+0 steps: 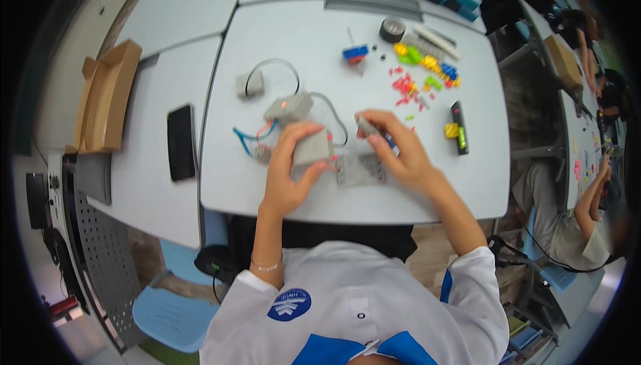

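My left hand (289,168) is wrapped round a light grey box-shaped block (312,148) with small red bits along its right side. My right hand (398,151) pinches a small grey piece (365,125), partly hidden by the fingers. Flat on the table between the hands lies a grey studded plate (358,169), close below the right hand. Just beyond the left hand sits a grey module (288,107) with an orange light, joined by cables to a smaller grey block (251,85). Blue connectors (246,139) lie left of the left hand.
Loose red pieces (404,87) and yellow pieces (431,64) are scattered at the far right, near a black wheel (392,29). A black-and-green stick (459,128) lies right. Left are a phone (181,142) and a cardboard box (110,101). Another person's arm (591,198) is at the far right.
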`<state>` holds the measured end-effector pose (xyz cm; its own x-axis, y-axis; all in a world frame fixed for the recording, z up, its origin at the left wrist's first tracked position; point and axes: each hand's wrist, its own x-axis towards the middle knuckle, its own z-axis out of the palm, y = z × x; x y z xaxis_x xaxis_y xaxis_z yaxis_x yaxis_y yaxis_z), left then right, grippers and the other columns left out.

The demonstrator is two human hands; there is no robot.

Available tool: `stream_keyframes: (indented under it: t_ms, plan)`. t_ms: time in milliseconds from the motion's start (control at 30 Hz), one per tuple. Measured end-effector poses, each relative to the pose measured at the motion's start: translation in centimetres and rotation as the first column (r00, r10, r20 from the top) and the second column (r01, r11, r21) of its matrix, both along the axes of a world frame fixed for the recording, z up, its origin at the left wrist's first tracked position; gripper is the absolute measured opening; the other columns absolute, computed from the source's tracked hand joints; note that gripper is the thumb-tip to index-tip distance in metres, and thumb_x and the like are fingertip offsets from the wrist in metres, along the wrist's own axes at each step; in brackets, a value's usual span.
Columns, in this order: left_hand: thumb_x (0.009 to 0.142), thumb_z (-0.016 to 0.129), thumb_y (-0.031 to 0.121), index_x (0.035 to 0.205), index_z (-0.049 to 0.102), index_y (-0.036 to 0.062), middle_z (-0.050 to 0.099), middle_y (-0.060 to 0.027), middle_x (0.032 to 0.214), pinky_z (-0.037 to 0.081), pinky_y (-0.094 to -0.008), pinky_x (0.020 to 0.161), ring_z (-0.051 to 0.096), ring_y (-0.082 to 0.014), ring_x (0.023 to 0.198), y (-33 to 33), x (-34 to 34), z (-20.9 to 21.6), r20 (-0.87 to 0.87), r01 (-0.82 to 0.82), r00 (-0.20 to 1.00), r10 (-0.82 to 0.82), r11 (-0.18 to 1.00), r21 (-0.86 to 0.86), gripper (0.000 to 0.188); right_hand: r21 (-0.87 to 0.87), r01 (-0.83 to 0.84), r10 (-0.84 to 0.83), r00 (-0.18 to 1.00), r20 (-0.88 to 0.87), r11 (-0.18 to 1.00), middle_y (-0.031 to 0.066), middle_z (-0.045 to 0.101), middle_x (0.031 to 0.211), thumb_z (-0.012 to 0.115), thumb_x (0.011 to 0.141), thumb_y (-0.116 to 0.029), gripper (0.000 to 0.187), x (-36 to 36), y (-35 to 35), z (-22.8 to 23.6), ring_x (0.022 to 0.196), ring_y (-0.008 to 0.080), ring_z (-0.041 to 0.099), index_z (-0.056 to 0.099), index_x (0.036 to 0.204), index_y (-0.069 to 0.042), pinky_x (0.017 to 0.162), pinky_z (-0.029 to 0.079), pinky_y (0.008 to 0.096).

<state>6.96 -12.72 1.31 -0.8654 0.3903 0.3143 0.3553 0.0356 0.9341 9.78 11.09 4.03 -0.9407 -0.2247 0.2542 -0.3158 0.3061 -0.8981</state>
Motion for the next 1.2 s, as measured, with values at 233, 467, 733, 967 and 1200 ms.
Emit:
stream_keyframes:
  t_ms: [233,467,733,967,1200]
  plan:
    - [0.084,0.072,0.011,0.127,0.057,0.0005,0.058,-0.0152,0.124,0.041,-0.0383,0.104,0.055,-0.0293,0.118,0.0,0.0,0.3,-0.072,-0.046,0.996,0.045,0.999,-0.018,0.046,-0.354,0.126,-0.170,0.981,-0.096,0.927,0.0109,0.057,0.116,0.059,0.097,-0.007,0.041,-0.4,0.1,-3.9,0.106,0.0166,0.057,0.046,0.135,-0.002,0.097,0.045,0.0321]
    - [0.086,0.071,0.011,0.128,0.056,0.0002,0.059,-0.0155,0.124,0.041,-0.0375,0.104,0.055,-0.0294,0.118,0.2,0.1,0.6,-0.078,-0.057,0.995,0.056,0.998,-0.005,0.046,0.025,0.201,-0.195,0.969,-0.151,0.979,0.0138,0.055,0.115,0.070,0.088,-0.011,0.036,0.7,-0.6,-2.3,0.103,0.0253,0.056,0.056,0.120,-0.003,0.092,0.044,0.0338]
    - [0.088,0.071,0.013,0.130,0.056,0.0005,0.056,-0.0147,0.125,0.041,-0.0355,0.104,0.054,-0.0263,0.119,-0.1,0.8,0.5,-0.030,-0.062,0.997,0.065,0.995,0.082,0.046,0.220,0.117,-0.088,0.986,-0.141,0.968,0.0125,0.058,0.093,0.067,0.093,-0.019,0.032,-0.3,-0.3,-1.1,0.087,0.0283,0.058,0.061,0.121,-0.004,0.076,0.047,0.0342]
    - [0.084,0.074,0.011,0.128,0.057,0.0020,0.058,-0.0124,0.124,0.043,-0.0352,0.101,0.056,-0.0254,0.116,-0.2,0.2,0.2,-0.091,-0.029,0.995,0.034,0.998,0.064,0.049,0.518,-0.061,0.115,0.991,-0.073,0.853,0.0095,0.062,0.094,0.075,0.086,-0.035,0.047,-1.3,0.5,2.5,0.085,0.0275,0.062,0.065,0.122,-0.008,0.074,0.050,0.0373]
    - [0.078,0.077,0.008,0.124,0.060,0.0021,0.060,-0.0131,0.121,0.044,-0.0359,0.100,0.058,-0.0270,0.113,-0.2,0.0,0.4,-0.112,-0.035,0.993,0.039,0.999,0.034,0.049,0.555,-0.055,0.180,0.968,-0.172,0.830,0.0083,0.065,0.100,0.074,0.086,-0.035,0.047,-2.2,1.0,3.2,0.091,0.0266,0.062,0.065,0.125,-0.009,0.083,0.049,0.0384]
